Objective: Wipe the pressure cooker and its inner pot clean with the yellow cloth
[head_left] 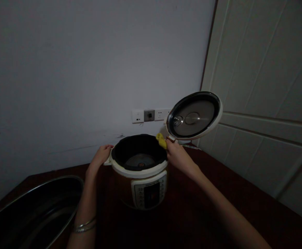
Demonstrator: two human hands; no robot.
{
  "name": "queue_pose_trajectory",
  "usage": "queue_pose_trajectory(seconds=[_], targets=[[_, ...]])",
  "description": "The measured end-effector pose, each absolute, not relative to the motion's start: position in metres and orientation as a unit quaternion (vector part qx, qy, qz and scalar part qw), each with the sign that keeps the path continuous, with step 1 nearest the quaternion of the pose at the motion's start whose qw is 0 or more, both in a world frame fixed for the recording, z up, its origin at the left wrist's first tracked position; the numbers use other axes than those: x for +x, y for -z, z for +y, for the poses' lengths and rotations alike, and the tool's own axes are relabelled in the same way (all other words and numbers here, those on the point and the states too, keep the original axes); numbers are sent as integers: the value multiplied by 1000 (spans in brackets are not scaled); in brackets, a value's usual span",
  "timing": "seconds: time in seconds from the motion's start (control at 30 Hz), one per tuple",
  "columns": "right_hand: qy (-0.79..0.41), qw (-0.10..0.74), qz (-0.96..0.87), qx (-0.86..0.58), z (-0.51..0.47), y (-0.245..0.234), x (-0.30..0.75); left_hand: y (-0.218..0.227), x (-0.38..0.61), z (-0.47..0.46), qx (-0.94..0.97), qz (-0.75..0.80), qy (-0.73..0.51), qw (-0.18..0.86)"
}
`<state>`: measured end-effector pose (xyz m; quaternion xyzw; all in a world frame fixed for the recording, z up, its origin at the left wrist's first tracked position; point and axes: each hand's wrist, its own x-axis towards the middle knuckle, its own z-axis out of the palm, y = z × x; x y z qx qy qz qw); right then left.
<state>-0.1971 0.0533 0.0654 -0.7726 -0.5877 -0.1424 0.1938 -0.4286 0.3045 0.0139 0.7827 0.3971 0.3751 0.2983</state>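
Note:
An electric pressure cooker (143,180) with a white rim and a front control panel stands on a dark red table (205,207). Its lid (193,116) is swung open to the right, the metal inside facing me. The pot's dark interior is bare, with the heating plate showing at the bottom. My left hand (100,157) is closed on the cooker's left side handle. My right hand (176,154) pinches a small yellow cloth (161,140) against the rim at the right, close to the lid hinge.
A large steel basin (34,211) sits at the table's left front. Wall sockets (151,115) are behind the cooker on the grey wall. A white panelled door (265,97) stands at the right.

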Motion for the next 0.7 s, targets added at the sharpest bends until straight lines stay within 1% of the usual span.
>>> queue_pose_trajectory(seconds=[0.13, 0.23, 0.3, 0.4, 0.53, 0.6, 0.7], targets=[[103, 244, -632, -728, 27, -75, -190, -15, -428, 302, 779, 395, -383, 301], [133, 298, -628, -706, 20, -84, -182, -16, -428, 300, 776, 398, -383, 304], [162, 317, -620, -699, 24, -81, -178, -17, -428, 299, 774, 400, -382, 307], [178, 323, -636, -677, 41, -62, -169, -17, -428, 298, 775, 400, -382, 305], [167, 334, -643, -668, 59, -39, -158, -18, -427, 297, 775, 405, -380, 300], [158, 336, -622, -689, 62, -39, -157, -18, -427, 298, 773, 407, -380, 304], [146, 310, -594, -728, 60, -48, -162, -18, -427, 299, 771, 404, -378, 316]])
